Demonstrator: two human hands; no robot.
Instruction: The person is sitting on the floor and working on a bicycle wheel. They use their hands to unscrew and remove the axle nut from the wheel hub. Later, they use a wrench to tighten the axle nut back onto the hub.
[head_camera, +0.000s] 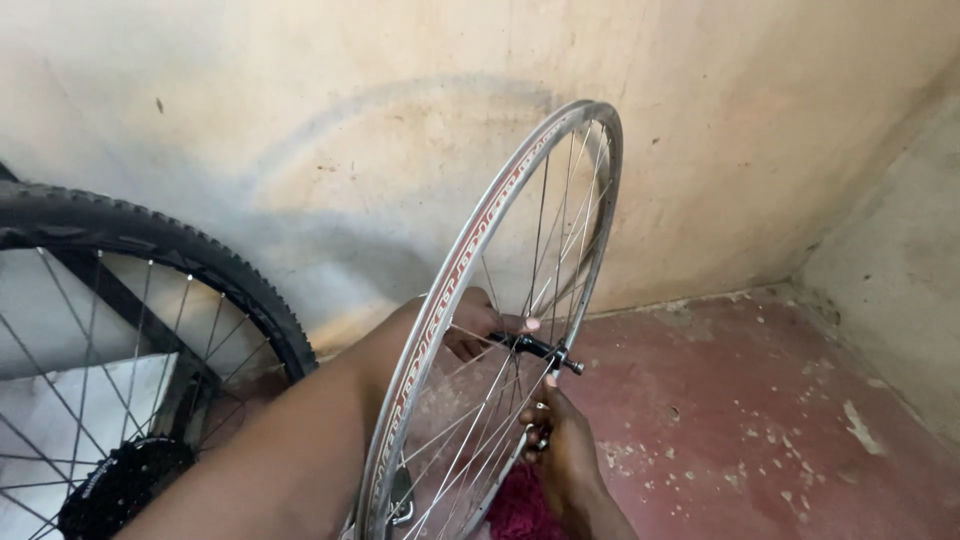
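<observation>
Bare wheel rim (470, 260), one, stands upright near the wall (300, 120); one tyred wheel (130, 330) leans left. Left hand (478, 322) grips the hub axle (540, 350); right hand (560, 440) pinches the lower rim edge.

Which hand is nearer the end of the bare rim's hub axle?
Left. The left hand reaches through behind the spokes and its fingers touch the hub axle. The right hand is lower, on the near side, at the bare wheel rim.
</observation>
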